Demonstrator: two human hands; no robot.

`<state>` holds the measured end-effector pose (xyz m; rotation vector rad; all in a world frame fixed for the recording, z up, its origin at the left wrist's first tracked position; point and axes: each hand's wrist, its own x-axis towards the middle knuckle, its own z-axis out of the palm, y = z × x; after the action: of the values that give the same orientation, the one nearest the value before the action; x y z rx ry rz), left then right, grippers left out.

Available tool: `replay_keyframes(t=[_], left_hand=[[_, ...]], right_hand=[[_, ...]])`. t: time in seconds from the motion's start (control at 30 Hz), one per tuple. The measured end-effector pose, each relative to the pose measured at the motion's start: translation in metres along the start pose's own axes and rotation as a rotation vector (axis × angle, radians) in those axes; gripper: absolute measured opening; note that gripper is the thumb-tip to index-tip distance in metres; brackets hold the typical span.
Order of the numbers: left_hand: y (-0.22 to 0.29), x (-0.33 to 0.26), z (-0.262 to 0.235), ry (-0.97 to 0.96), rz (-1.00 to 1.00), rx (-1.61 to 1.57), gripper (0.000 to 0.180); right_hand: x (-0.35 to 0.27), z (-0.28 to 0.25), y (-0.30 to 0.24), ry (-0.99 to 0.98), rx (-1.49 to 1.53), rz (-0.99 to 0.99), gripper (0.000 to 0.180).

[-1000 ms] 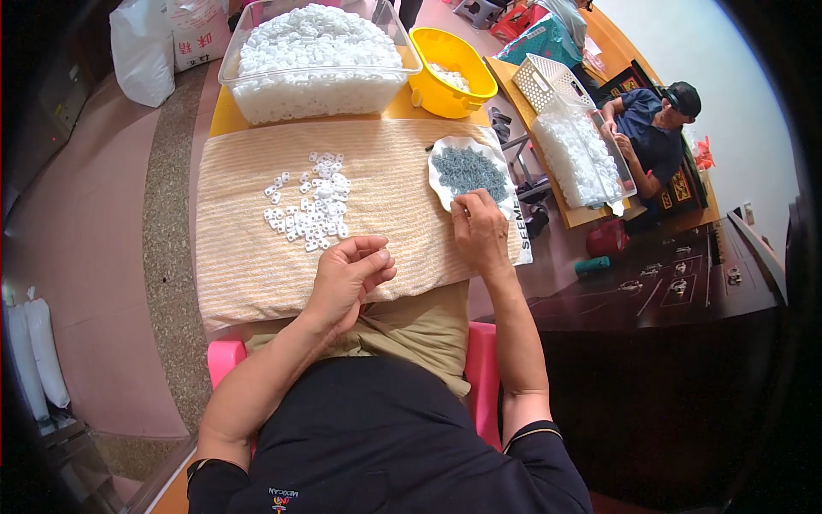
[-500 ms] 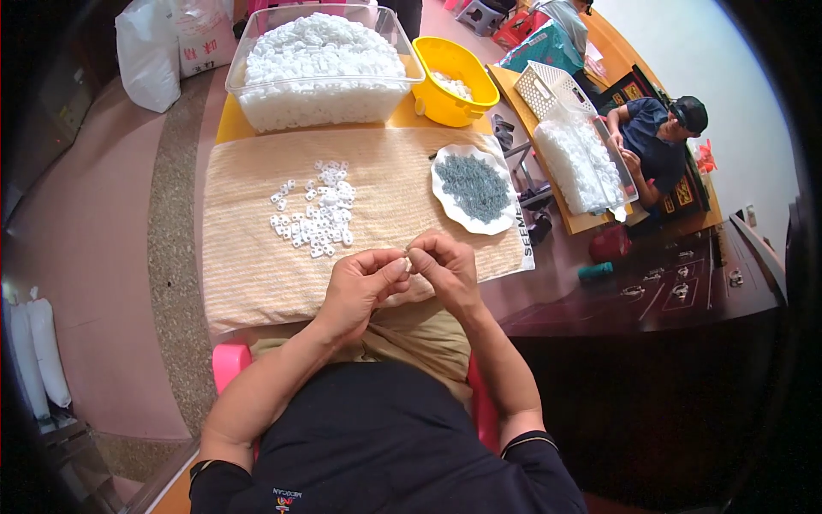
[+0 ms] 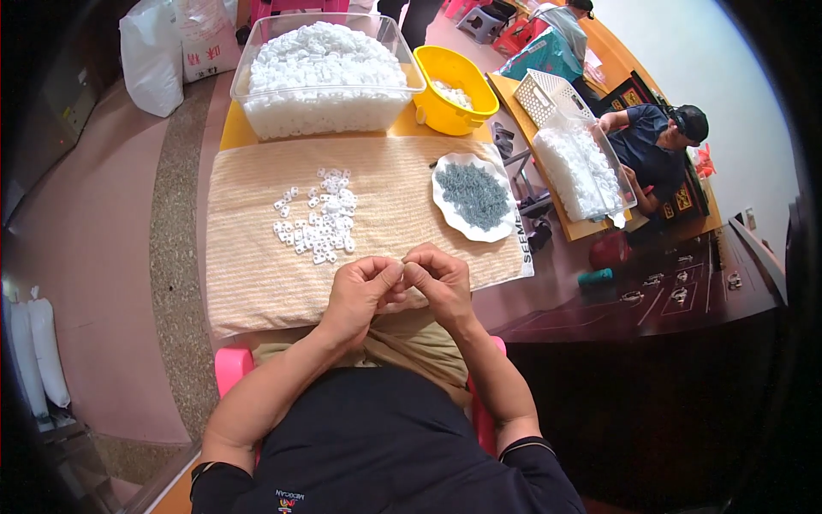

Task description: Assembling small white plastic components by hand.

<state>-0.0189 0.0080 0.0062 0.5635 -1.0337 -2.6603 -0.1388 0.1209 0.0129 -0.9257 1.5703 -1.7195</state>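
Fingertips [image 3: 392,272] pressed together, a person's left hand [image 3: 354,293] and right hand [image 3: 448,287] meet over the near edge of a striped cloth [image 3: 248,274], anything pinched between them too small to tell

Just beyond lies a loose pile of white pieces [image 3: 330,227], with a scalloped plate [image 3: 477,233] of grey-green bits [image 3: 473,197] to its right; farther out, a clear bin [image 3: 384,36] heaped with white parts [image 3: 325,64] and a yellow tub [image 3: 445,122] stand side by side on the table [image 3: 238,131], while a co-worker [image 3: 644,152] sits off to the right
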Motion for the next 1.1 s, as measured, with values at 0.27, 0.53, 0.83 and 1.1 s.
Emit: replay_keyframes(t=[0.27,0.53,0.83,1.1], left_hand=[[-0.002,-0.001,0.001,0.025,0.040,0.015,0.014],[-0.001,-0.001,0.005,0.031,0.099,0.114,0.015],[-0.005,-0.001,0.001,0.039,0.236,0.334,0.014],[-0.009,0.006,-0.002,0.016,0.197,0.234,0.016]], right_hand=[[-0.001,0.002,-0.002,-0.001,-0.107,-0.017,0.010],[0.001,0.001,0.001,0.064,-0.173,0.062,0.012],[0.001,-0.009,0.006,-0.001,-0.124,0.197,0.022],[0.004,-0.018,0.017,-0.146,-0.418,-0.086,0.010]])
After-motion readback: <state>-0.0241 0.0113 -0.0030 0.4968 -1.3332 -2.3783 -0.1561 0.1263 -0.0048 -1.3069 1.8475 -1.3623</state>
